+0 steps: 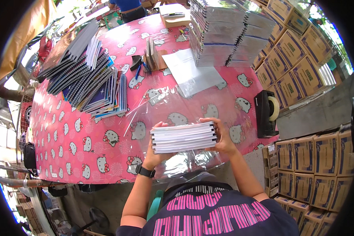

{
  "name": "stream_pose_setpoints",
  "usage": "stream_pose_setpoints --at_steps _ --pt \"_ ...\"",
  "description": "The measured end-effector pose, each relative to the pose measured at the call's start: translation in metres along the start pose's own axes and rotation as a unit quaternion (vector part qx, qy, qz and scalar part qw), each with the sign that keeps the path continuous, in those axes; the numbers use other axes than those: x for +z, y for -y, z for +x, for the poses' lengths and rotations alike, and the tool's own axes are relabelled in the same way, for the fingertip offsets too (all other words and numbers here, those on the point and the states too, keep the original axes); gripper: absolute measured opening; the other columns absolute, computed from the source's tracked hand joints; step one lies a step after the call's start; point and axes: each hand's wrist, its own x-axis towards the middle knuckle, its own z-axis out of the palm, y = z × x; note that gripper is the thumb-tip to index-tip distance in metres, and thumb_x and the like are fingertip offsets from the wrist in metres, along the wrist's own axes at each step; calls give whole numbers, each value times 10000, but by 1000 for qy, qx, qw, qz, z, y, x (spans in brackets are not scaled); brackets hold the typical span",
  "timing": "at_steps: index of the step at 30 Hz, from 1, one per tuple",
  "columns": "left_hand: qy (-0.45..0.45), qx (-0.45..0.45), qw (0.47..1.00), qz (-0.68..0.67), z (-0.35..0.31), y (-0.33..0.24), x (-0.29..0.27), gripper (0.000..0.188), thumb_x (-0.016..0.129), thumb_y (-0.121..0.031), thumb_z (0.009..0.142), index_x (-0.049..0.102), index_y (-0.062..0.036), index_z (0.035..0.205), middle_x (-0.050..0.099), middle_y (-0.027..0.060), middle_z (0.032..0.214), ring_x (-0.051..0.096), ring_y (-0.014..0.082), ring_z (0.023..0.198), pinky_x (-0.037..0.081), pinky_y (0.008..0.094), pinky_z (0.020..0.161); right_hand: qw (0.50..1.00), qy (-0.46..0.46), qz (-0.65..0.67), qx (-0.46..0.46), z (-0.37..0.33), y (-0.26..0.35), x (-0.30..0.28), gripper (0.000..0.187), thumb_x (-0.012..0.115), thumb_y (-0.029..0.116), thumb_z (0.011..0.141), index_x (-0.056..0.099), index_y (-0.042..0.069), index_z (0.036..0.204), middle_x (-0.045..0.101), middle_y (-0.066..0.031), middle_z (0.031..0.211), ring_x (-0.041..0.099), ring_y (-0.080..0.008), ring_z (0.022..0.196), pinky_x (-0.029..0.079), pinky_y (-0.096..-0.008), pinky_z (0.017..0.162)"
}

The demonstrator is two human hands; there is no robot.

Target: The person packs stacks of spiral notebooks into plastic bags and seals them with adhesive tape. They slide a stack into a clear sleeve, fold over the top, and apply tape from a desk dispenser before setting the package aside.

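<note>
Between my two hands is a neat stack of white booklets [184, 137] with black marks along both short ends. My left hand [155, 152], below a dark wristband, grips the stack's left end. On the right end, my right hand [223, 137] is closed around it with the thumb along the far edge. Under the stack, a clear plastic sheet [196, 158] lies over the pink patterned tablecloth [94, 135], shining where light hits it. The undersides of my fingers are partly hidden by the stack.
Spiral notebooks [78, 80] are piled at the left. Tall spiral-bound stacks [216, 45] stand at the far right, near a white sheet [192, 74]. A blue pen [138, 72] lies mid-table. A black tape dispenser [263, 114] sits by the right edge, with cartons [291, 86] beyond.
</note>
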Motion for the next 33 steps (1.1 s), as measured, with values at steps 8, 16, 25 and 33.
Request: stream_pose_setpoints --at_steps 8,16,25,33 --pt "46 -140 989 17 -9 41 -10 690 839 -96 551 510 -31 1153 609 75 1061 555 173 1013 431 317 909 987 -93 -66 113 -20 -84 3 935 880 254 560 365 43 1311 482 -83 1209 463 -217 1111 342 -365 1001" --pt "-3 -105 992 -70 -15 37 4 477 830 -65 613 614 6 1032 642 87 1030 609 177 893 475 315 836 946 -19 -287 152 -20 -92 -1 883 861 274 605 388 38 1312 536 -105 1186 464 -232 1153 311 -378 1036" --pt "-6 -293 931 -217 71 12 -15 360 726 -129 775 538 25 1040 631 132 933 655 185 738 571 331 643 805 -240 -542 26 22 -56 -66 372 664 318 804 636 24 1030 577 -165 985 494 -317 1036 398 -396 894" --pt "8 -387 920 -70 73 6 -17 499 726 -266 780 563 112 1060 649 171 948 660 226 806 554 337 680 697 -264 -667 -1 22 -63 -87 143 695 157 713 675 29 774 570 -121 908 506 -301 943 414 -420 843"
